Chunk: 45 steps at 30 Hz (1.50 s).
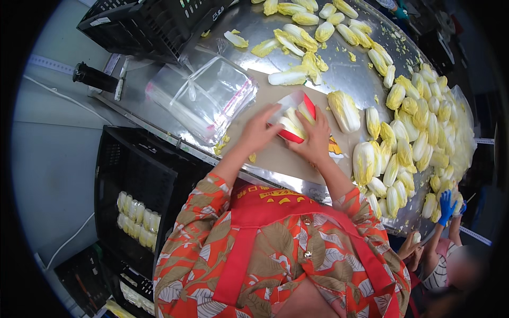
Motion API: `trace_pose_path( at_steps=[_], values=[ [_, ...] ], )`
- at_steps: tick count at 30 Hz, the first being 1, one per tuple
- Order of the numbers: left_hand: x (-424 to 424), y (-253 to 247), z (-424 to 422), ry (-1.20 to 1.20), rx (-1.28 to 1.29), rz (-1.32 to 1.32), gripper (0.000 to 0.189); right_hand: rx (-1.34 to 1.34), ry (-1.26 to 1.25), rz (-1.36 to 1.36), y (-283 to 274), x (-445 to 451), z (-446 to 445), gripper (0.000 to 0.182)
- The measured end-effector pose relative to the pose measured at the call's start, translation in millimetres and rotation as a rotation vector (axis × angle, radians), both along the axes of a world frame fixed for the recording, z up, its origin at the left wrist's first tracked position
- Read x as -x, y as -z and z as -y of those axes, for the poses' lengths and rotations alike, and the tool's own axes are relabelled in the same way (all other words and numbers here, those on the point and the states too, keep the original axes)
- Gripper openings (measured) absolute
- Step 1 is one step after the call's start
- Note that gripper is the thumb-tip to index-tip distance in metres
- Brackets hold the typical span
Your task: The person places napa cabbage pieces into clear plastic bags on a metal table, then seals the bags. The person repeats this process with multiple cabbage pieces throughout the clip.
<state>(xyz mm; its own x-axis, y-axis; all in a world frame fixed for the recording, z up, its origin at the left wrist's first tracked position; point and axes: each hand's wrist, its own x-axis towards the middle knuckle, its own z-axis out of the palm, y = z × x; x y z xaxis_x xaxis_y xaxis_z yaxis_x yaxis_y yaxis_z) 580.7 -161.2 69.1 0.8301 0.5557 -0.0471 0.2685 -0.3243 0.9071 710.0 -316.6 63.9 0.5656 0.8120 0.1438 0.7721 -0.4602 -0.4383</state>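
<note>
Both hands are on a red-and-transparent plastic bag (292, 136) with small pale napa cabbages (293, 122) inside it. My left hand (260, 129) grips the bag's left side, thumb on its lower edge. Over the right side lies my right hand (312, 137), its fingers against the bag and the cabbages. The bag rests on a sheet of brown cardboard (274, 159). Just right of my right hand lies a larger napa cabbage (345, 111). A printed orange-and-white piece (335, 148) shows beside my right wrist, partly hidden.
A tied stack of transparent bags (203, 95) lies to the left on the metal table (338, 61). Beyond it stands a black plastic crate (131, 35). A large cabbage pile (417, 119) covers the right side. Packed cabbages (137, 216) sit in a lower crate. A co-worker's blue-gloved hand (447, 204) reaches in.
</note>
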Motion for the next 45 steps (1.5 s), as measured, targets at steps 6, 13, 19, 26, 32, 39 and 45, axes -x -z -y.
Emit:
trace_pose_path(
  at_steps=[6,13,19,26,32,39,45],
  values=[
    [34.5,24.3,-107.4,-0.380,-0.643,0.012,0.020,-0.030,0.028,-0.060,-2.2,2.7,31.3,0.088],
    [42.0,21.9,-139.0,-0.343,-0.658,-0.213,0.013,-0.016,0.036,-0.064,-0.9,1.1,37.4,0.090],
    [1.8,-15.0,-100.4,-0.216,-0.511,-0.057,0.009,-0.133,0.046,-0.212,-6.0,-9.2,40.8,0.094],
    [-39.0,-27.0,-34.0,0.206,-0.549,0.175,0.010,-0.335,0.211,-0.253,-77.2,-25.3,86.3,0.097],
    [-24.6,25.7,2.3,0.413,-0.717,0.026,0.019,-0.293,0.202,-0.245,-80.7,-32.3,116.7,0.099],
    [-6.2,46.2,7.5,0.164,-0.530,-0.055,0.020,-0.117,-0.018,-0.295,-37.9,12.0,114.3,0.101],
    [-7.9,42.5,4.8,0.185,-0.541,-0.066,0.018,-0.007,-0.080,-0.226,-17.9,24.4,91.1,0.106]
  ],
)
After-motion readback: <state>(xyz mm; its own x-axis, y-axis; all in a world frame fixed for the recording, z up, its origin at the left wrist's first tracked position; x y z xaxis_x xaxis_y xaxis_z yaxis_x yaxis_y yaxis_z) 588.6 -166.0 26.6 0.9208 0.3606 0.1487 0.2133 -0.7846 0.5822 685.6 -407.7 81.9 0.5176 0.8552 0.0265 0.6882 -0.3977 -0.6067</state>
